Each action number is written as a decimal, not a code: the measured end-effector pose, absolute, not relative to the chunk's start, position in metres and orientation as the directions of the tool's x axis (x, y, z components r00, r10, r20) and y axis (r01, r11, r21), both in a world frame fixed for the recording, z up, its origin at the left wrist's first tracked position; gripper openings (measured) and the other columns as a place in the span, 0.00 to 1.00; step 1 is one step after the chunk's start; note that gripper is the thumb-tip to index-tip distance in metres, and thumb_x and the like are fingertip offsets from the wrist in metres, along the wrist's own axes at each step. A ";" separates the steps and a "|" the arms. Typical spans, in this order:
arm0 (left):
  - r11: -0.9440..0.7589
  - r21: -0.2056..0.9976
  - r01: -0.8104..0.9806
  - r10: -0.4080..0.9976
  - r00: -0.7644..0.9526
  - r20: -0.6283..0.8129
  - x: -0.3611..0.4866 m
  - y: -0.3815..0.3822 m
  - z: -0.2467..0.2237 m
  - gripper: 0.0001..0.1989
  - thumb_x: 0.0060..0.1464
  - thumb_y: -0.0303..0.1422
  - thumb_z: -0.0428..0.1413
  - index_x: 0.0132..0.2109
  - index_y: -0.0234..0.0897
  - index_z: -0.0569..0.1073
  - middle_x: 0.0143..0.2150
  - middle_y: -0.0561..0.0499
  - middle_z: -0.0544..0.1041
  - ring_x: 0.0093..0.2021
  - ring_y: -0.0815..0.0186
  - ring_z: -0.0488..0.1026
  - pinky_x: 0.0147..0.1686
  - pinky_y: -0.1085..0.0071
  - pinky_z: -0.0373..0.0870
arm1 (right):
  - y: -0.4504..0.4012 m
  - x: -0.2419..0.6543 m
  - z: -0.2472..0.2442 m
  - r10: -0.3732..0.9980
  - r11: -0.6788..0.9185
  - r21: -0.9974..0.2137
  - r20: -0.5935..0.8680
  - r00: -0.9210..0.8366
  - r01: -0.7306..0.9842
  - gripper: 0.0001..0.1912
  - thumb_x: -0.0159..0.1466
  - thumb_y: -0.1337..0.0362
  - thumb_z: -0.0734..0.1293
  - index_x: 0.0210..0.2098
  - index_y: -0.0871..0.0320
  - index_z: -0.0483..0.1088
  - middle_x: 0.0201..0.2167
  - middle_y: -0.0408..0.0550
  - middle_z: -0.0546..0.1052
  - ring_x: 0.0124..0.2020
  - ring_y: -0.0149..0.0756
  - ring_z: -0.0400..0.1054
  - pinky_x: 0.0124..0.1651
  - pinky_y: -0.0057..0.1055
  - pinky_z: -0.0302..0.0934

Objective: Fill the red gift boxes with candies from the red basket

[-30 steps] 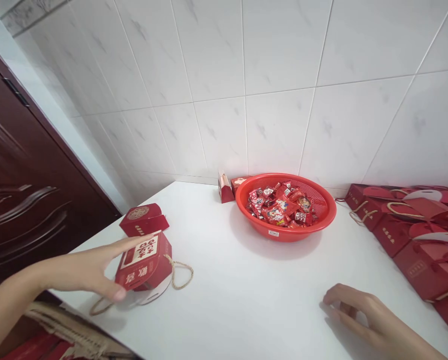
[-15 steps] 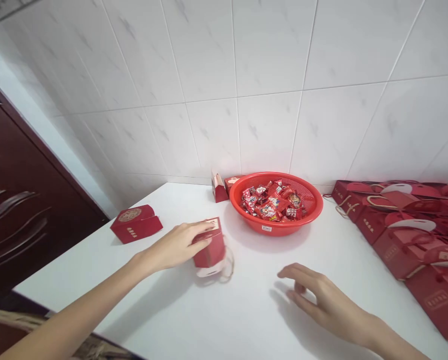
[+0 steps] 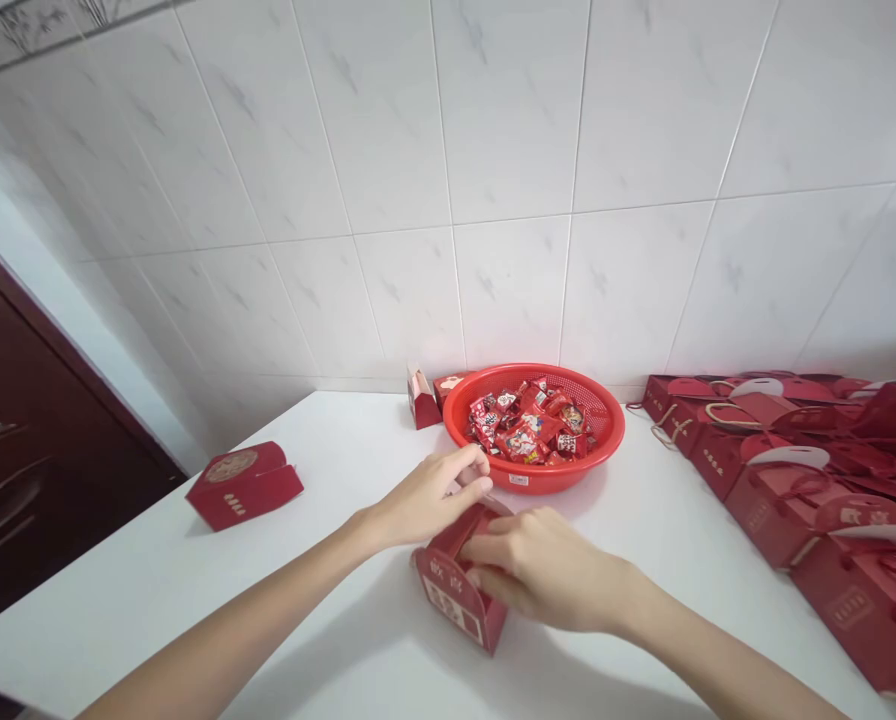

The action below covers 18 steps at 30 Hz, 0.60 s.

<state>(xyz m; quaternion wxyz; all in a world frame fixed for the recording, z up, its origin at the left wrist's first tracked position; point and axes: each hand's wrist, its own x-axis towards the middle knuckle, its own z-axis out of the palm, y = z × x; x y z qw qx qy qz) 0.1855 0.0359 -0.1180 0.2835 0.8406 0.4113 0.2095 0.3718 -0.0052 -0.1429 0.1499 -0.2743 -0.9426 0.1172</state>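
- Open red box [image 3: 452,605]: sits right under both hands' fingers, printed panel facing the wearer, top open.
- Right hand [image 3: 553,570]: nearer to the opening; fingers bent, reaching in behind the printed panel from the right. Can't tell if they pinch anything in there.
- Left hand [image 3: 429,500]: over the far-left side of the box, fingers curled, thumb tip close to forefinger. Can't tell if a flap or cord is between them.
- Key relation: opening lies directly below the right fingers; panel's long edge slopes from left down to right, toward the wearer. Box depth is covered by the hands, so its overall long axis is unclear.
- Red basket [image 3: 568,474] of wrapped sweets [image 3: 530,430]: just beyond the left fingertips, slightly right.
- Second red box [image 3: 245,490]: well left of the left fingers.
- Rows of red boxes [image 3: 763,512]: well right of the right fingers.
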 end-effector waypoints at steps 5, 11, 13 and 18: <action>-0.513 0.644 0.568 0.777 0.626 0.066 0.174 0.028 -0.117 0.19 0.64 0.45 0.50 0.32 0.37 0.72 0.53 0.45 0.74 0.54 0.58 0.71 0.49 0.67 0.70 | 0.002 0.356 -0.149 0.584 0.804 -0.248 0.158 -0.797 0.540 0.08 0.68 0.63 0.61 0.39 0.56 0.72 0.33 0.46 0.76 0.30 0.32 0.61 0.25 0.30 0.40; -0.473 0.662 0.582 0.782 0.624 0.010 0.167 0.027 -0.126 0.26 0.69 0.46 0.40 0.38 0.39 0.78 0.57 0.45 0.71 0.63 0.55 0.63 0.61 0.64 0.62 | 0.002 0.361 -0.146 0.605 0.795 -0.232 0.231 -0.762 0.560 0.11 0.70 0.59 0.60 0.38 0.58 0.69 0.32 0.46 0.76 0.26 0.31 0.62 0.23 0.29 0.38; -0.441 0.666 0.602 0.803 0.596 -0.006 0.164 0.028 -0.132 0.24 0.68 0.47 0.42 0.42 0.41 0.78 0.58 0.46 0.71 0.65 0.55 0.62 0.63 0.64 0.60 | 0.003 0.364 -0.152 0.619 0.785 -0.212 0.303 -0.724 0.582 0.14 0.69 0.56 0.62 0.32 0.59 0.67 0.27 0.44 0.74 0.21 0.28 0.59 0.22 0.29 0.36; -0.436 0.611 0.660 0.795 0.602 -0.083 0.157 0.036 -0.158 0.22 0.56 0.51 0.56 0.54 0.48 0.75 0.65 0.46 0.67 0.65 0.49 0.63 0.62 0.61 0.64 | 0.013 0.372 -0.186 0.564 0.803 -0.069 0.411 -0.716 0.592 0.11 0.66 0.62 0.65 0.28 0.56 0.63 0.16 0.37 0.65 0.12 0.25 0.43 0.18 0.31 0.31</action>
